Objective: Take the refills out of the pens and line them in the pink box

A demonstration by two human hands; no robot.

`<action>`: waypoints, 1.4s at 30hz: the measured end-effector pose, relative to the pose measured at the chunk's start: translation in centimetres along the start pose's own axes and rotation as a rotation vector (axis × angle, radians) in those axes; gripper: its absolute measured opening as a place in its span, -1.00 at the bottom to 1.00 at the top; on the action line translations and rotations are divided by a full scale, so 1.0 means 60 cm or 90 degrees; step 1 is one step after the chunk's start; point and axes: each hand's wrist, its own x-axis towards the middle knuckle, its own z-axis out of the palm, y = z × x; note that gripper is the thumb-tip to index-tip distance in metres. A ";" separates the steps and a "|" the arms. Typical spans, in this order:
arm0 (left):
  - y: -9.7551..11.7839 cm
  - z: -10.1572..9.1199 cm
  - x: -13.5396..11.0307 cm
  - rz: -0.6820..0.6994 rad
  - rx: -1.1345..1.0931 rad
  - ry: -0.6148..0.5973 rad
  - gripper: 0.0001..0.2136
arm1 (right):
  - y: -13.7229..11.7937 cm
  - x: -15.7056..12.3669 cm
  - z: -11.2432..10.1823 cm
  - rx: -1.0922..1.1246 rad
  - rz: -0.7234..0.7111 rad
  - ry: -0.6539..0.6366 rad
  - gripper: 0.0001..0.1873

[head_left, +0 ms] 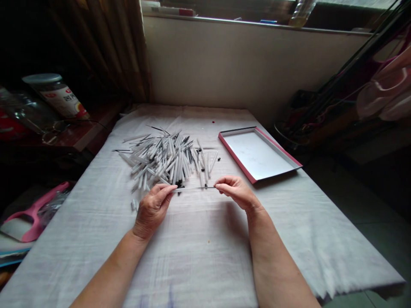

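My left hand point(153, 210) is closed in a pinch on one end of a clear pen barrel point(188, 189), held level over the cloth. Between the fingertips of my right hand point(236, 191) is the end of a thin dark ink refill point(210, 187), in line with the barrel. The refill's other end seems to be inside the barrel, though this is too fine to tell surely. Just beyond my hands lies a loose pile of pen barrels and dark refills point(167, 156). Small black pen parts point(203, 170) are scattered at its right side.
A shallow box lid point(260, 154) with red edges sits at the right of the cloth-covered table point(205, 265). A lidded jar point(62, 96) stands on a side surface at left, above a pink-handled object point(35, 214). A wall point(221, 68) rises behind the table.
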 end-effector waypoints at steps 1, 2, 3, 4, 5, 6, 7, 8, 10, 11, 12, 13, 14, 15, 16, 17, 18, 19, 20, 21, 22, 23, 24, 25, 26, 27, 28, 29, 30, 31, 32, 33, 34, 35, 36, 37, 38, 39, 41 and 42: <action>0.003 0.001 -0.001 0.023 0.019 -0.018 -0.79 | 0.002 0.000 0.002 -0.020 -0.002 -0.022 -0.81; 0.007 0.003 -0.001 0.046 0.036 -0.033 -0.79 | 0.005 0.002 0.006 -0.039 -0.006 -0.038 -0.81; 0.012 0.006 -0.002 0.066 0.051 -0.046 -0.79 | 0.008 0.003 0.013 -0.053 -0.014 -0.045 -0.79; 0.017 0.009 -0.003 0.079 0.060 -0.060 -0.79 | 0.011 0.005 0.022 -0.059 -0.026 -0.038 -0.76; 0.022 0.013 -0.005 0.085 0.063 -0.072 -0.79 | 0.014 0.007 0.034 -0.055 -0.044 -0.017 -0.72; 0.026 0.017 -0.006 0.085 0.063 -0.081 -0.79 | 0.015 0.009 0.047 -0.037 -0.066 0.012 -0.68; 0.030 0.021 -0.008 0.080 0.061 -0.086 -0.79 | 0.016 0.011 0.061 -0.004 -0.089 0.042 -0.62; 0.033 0.024 -0.009 0.070 0.058 -0.089 -0.79 | 0.016 0.012 0.074 0.043 -0.111 0.067 -0.55; 0.037 0.028 -0.011 0.037 0.041 -0.088 -0.79 | 0.015 0.015 0.091 0.149 -0.137 0.085 -0.41; 0.038 0.028 -0.011 0.014 0.025 -0.086 -0.79 | 0.015 0.016 0.093 0.184 -0.143 0.094 -0.36; 0.038 0.027 -0.011 -0.013 0.001 -0.085 -0.80 | 0.016 0.017 0.091 0.192 -0.144 0.110 -0.34; 0.038 0.025 -0.010 -0.042 -0.027 -0.084 -0.81 | 0.018 0.018 0.086 0.167 -0.142 0.136 -0.35; 0.038 0.023 -0.010 -0.073 -0.056 -0.083 -0.82 | 0.022 0.019 0.077 0.107 -0.138 0.168 -0.40; 0.038 0.021 -0.009 -0.103 -0.083 -0.081 -0.84 | 0.026 0.019 0.068 0.015 -0.132 0.192 -0.48; 0.038 0.019 -0.009 -0.132 -0.106 -0.081 -0.85 | 0.031 0.019 0.059 -0.095 -0.125 0.205 -0.59; 0.037 0.018 -0.008 -0.157 -0.121 -0.081 -0.86 | 0.035 0.018 0.053 -0.206 -0.118 0.207 -0.68; 0.036 0.017 -0.008 -0.176 -0.130 -0.083 -0.86 | 0.038 0.017 0.048 -0.309 -0.113 0.201 -0.77; 0.035 0.017 -0.008 -0.189 -0.134 -0.083 -0.85 | 0.039 0.015 0.047 -0.398 -0.110 0.192 -0.82; 0.034 0.018 -0.008 -0.196 -0.136 -0.083 -0.85 | 0.039 0.013 0.048 -0.472 -0.107 0.181 -0.82; 0.033 0.019 -0.008 -0.199 -0.136 -0.082 -0.84 | 0.039 0.011 0.051 -0.532 -0.106 0.170 -0.80; 0.031 0.019 -0.008 -0.198 -0.134 -0.080 -0.84 | 0.038 0.010 0.055 -0.582 -0.105 0.158 -0.78; 0.031 0.020 -0.008 -0.192 -0.131 -0.078 -0.84 | 0.037 0.010 0.059 -0.621 -0.106 0.146 -0.79; 0.030 0.021 -0.007 -0.183 -0.128 -0.076 -0.83 | 0.037 0.010 0.062 -0.646 -0.108 0.137 -0.81; 0.030 0.021 -0.007 -0.170 -0.125 -0.073 -0.83 | 0.037 0.011 0.063 -0.653 -0.114 0.133 -0.82; 0.029 0.021 -0.006 -0.156 -0.122 -0.070 -0.82 | 0.039 0.012 0.062 -0.641 -0.122 0.136 -0.83; 0.029 0.021 -0.006 -0.141 -0.120 -0.068 -0.82 | 0.041 0.013 0.060 -0.607 -0.132 0.145 -0.83; 0.029 0.021 -0.006 -0.127 -0.118 -0.065 -0.81 | 0.042 0.015 0.057 -0.550 -0.140 0.155 -0.82; 0.029 0.021 -0.005 -0.117 -0.115 -0.062 -0.81 | 0.043 0.015 0.053 -0.471 -0.143 0.163 -0.80; 0.028 0.021 -0.005 -0.111 -0.111 -0.062 -0.81 | 0.042 0.016 0.049 -0.377 -0.140 0.163 -0.79; 0.027 0.022 -0.005 -0.108 -0.106 -0.062 -0.81 | 0.039 0.015 0.045 -0.278 -0.130 0.151 -0.77; 0.027 0.022 -0.006 -0.106 -0.100 -0.063 -0.81 | 0.035 0.014 0.043 -0.185 -0.117 0.131 -0.76; 0.026 0.023 -0.006 -0.104 -0.095 -0.063 -0.81 | 0.030 0.013 0.041 -0.107 -0.103 0.106 -0.75; 0.025 0.024 -0.007 -0.103 -0.090 -0.063 -0.81 | 0.024 0.011 0.040 -0.049 -0.091 0.080 -0.74; 0.024 0.025 -0.007 -0.101 -0.086 -0.063 -0.80 | 0.018 0.008 0.041 -0.009 -0.082 0.059 -0.73; 0.023 0.026 -0.008 -0.100 -0.083 -0.063 -0.80 | 0.013 0.006 0.042 0.016 -0.076 0.043 -0.74; 0.023 0.026 -0.008 -0.099 -0.080 -0.063 -0.80 | 0.009 0.005 0.044 0.033 -0.073 0.034 -0.74; 0.023 0.026 -0.008 -0.100 -0.078 -0.065 -0.80 | 0.007 0.003 0.046 0.044 -0.071 0.028 -0.75; 0.022 0.027 -0.008 -0.101 -0.076 -0.067 -0.80 | 0.005 0.003 0.049 0.051 -0.071 0.025 -0.75; 0.022 0.027 -0.008 -0.102 -0.074 -0.072 -0.80 | 0.006 0.002 0.052 0.055 -0.076 0.023 -0.75; 0.022 0.027 -0.008 -0.101 -0.074 -0.073 -0.80 | 0.007 0.003 0.054 0.052 -0.080 0.022 -0.75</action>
